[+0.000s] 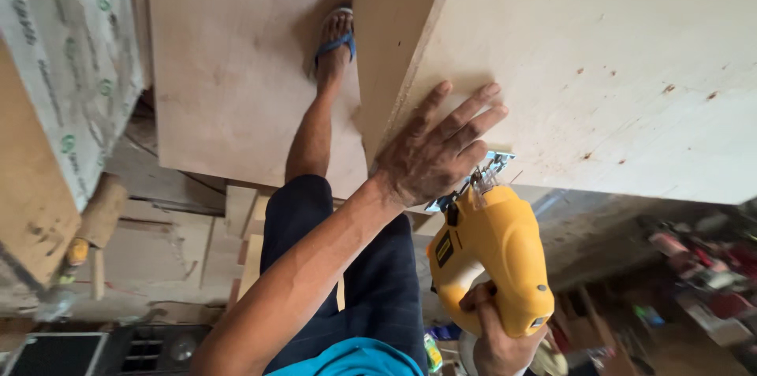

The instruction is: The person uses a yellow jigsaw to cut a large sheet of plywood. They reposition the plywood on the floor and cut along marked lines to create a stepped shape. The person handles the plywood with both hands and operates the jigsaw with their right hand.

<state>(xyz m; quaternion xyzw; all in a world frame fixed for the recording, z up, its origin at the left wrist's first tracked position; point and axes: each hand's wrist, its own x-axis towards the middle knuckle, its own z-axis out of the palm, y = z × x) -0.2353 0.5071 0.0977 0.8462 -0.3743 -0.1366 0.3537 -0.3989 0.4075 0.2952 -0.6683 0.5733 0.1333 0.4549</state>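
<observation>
Worryingly, his left hand (432,151) lies flat, fingers spread, on the plywood sheet (615,68). At its four o'clock, his right hand (493,336) grips the yellow jigsaw (493,254); a wander could nick fingertips.

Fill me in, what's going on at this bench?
A person is working a yellow jigsaw at the near edge of a pale plywood sheet. The right hand grips the saw's handle from below, with its metal shoe against the sheet's edge. The left hand lies flat, fingers spread, on the sheet just beside the saw. One foot in a blue sandal stands on another board lower down.
</observation>
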